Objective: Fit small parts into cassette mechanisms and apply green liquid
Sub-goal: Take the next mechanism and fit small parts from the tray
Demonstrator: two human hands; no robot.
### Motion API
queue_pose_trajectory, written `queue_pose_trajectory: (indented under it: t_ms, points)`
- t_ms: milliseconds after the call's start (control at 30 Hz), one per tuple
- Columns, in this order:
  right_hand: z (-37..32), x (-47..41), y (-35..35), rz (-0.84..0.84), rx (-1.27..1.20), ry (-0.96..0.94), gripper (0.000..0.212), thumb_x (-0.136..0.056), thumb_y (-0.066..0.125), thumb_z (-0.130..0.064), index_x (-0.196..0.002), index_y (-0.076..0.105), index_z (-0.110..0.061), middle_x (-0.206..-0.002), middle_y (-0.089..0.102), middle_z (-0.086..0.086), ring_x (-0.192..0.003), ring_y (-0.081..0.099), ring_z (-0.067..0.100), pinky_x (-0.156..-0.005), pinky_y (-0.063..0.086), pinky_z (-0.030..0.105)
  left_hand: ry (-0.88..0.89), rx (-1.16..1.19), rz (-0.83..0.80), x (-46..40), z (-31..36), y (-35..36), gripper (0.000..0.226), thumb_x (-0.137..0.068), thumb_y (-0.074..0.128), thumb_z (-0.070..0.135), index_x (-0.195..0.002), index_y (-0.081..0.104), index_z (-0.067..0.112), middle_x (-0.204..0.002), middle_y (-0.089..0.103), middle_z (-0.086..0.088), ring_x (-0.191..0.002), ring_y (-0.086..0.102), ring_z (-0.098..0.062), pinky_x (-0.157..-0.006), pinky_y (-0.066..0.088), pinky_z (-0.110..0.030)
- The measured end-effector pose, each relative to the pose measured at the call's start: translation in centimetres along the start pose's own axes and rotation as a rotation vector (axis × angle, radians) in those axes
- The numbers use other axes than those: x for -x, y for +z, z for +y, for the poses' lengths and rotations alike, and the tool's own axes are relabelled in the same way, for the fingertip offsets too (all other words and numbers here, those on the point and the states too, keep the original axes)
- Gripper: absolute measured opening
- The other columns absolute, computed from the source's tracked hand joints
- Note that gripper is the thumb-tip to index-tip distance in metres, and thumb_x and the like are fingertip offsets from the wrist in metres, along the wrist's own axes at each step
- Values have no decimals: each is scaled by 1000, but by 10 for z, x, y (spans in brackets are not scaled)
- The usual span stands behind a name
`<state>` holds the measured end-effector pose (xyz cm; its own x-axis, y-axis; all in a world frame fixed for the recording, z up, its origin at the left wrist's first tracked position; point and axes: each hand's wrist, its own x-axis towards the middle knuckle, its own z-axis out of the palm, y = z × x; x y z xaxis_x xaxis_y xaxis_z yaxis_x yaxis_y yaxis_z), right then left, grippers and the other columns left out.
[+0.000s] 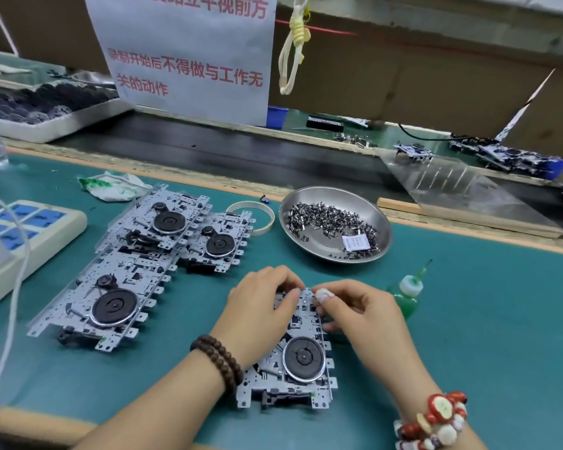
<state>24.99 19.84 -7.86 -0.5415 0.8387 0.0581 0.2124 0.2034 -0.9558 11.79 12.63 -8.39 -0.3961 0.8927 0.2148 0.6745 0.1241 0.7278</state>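
I am at the fitting step, I judge. The mechanism (293, 349) lies flat on the table (468, 319) right before me, and both my hands work at its far edge. My left hand (260, 306) rests over the far left corner with fingers curled down onto the plate, steadying it. My right hand (355, 306) has thumb and forefinger drawn together at the top edge, a bandaged fingertip showing; that grip looks closed on a small part, though the part itself is too tiny and too covered for me to see.

Next, I would guess, the part must be pressed home in its seat, and then I reach for the green bottle (405, 295), which stands just beside my right hand, half behind it.

More parts (332, 222) lie heaped in the steel dish (381, 228) beyond. Three other mechanisms (137, 267) overlap on my left; whether they are finished I cannot tell. The seat under my fingers is hidden.
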Motion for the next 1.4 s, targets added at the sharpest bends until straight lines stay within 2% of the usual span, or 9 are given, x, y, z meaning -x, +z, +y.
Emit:
queue_pose_trajectory:
  t_ms: [133,333,533,700,867,967,1167,1400]
  points:
    - [0,0,1,-12,-24,11,24,-84,64,-8,-67,70,-24,-64,70,-5,-61,63,-1,-54,49,13,38,14,23,0,-3,2,14,-93,49,18,-90,59,28,-94,60,13,-95,51,-6,-85,35,-18]
    - [3,1,-1,-13,-135,39,19,-81,66,-3,-83,69,-22,-73,72,-3,-66,66,5,-56,51,16,44,44,39,1,-6,4,17,-92,50,18,-88,58,31,-91,58,17,-94,50,-1,-83,35,-17]
    - [5,0,0,25,-47,32,18,-80,67,-5,-72,67,-20,-73,72,-4,-59,64,5,-61,52,16,43,66,55,2,-7,7,18,-92,51,20,-85,55,36,-89,58,19,-93,48,2,-83,35,-15]
    - [8,2,4,30,54,35,17,-81,67,-8,-73,67,-23,-77,66,-6,-57,57,-1,-58,46,13,50,82,56,4,-9,7,17,-91,52,22,-83,55,37,-88,57,19,-93,46,5,-83,34,-8]
    - [10,-1,5,0,78,65,14,-80,69,-13,-71,68,-23,-70,60,-11,-56,51,-4,-66,39,16,59,83,48,2,-9,7,16,-90,52,24,-82,55,38,-87,57,20,-93,45,6,-82,33,-6]
    - [11,-1,5,7,72,76,13,-79,69,-14,-71,68,-23,-58,59,-15,-54,50,-3,-63,40,18,62,83,45,2,-10,7,13,-90,53,25,-84,57,36,-88,57,20,-93,45,6,-81,33,-6]
    - [12,-2,6,9,58,62,15,-80,68,-12,-70,66,-22,-53,58,-15,-51,49,-1,-58,39,16,72,75,31,3,-11,8,8,-88,53,30,-81,55,34,-86,55,21,-94,43,5,-80,31,-6]
    - [11,-1,8,16,128,42,12,-82,68,-14,-73,64,-22,-69,60,-9,-61,52,0,-63,39,17,80,58,3,2,-11,7,9,-88,53,33,-79,53,34,-86,53,21,-96,40,8,-80,28,-3]
